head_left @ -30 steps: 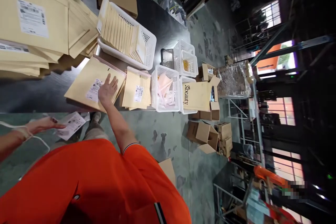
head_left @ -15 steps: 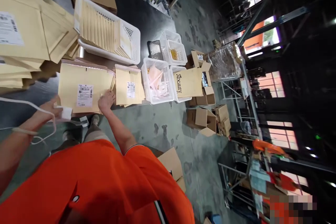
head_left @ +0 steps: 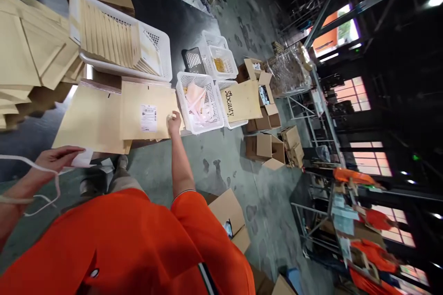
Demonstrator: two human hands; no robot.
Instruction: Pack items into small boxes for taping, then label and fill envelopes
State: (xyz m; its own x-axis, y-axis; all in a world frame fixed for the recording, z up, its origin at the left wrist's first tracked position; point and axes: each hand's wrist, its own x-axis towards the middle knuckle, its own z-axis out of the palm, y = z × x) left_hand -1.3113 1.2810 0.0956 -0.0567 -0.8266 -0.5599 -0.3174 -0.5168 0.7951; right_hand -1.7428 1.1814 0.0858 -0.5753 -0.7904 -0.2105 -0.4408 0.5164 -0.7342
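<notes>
My right hand (head_left: pixel 175 124) pinches the right edge of a kraft mailer envelope (head_left: pixel 133 124) with a printed shipping label (head_left: pixel 148 118). That mailer overlaps a plain mailer (head_left: pixel 86 117) to its left, which shows no label. Beyond the plain mailer's near left corner, my left hand (head_left: pixel 55 160) holds a small white label piece (head_left: pixel 83 158) between thumb and fingers. A white strip (head_left: pixel 31 162) loops past this hand and around the forearm. Right of the labelled mailer stands a white basket (head_left: pixel 218 122) with pink wrapping (head_left: pixel 195 101).
A long white basket (head_left: pixel 166 53) packed with upright mailers stands behind. Stacked mailers (head_left: pixel 27 50) fill the table's left side. A "beauty" mailer (head_left: pixel 244 101) lies across another basket. Open cartons (head_left: pixel 266 150) stand on the floor to the right; people in orange (head_left: pixel 375 256) are far off.
My right hand has carried the labelled mailer rightward over the smaller mailers, uncovering a plain one. My left hand has moved slightly left and down with the label piece.
</notes>
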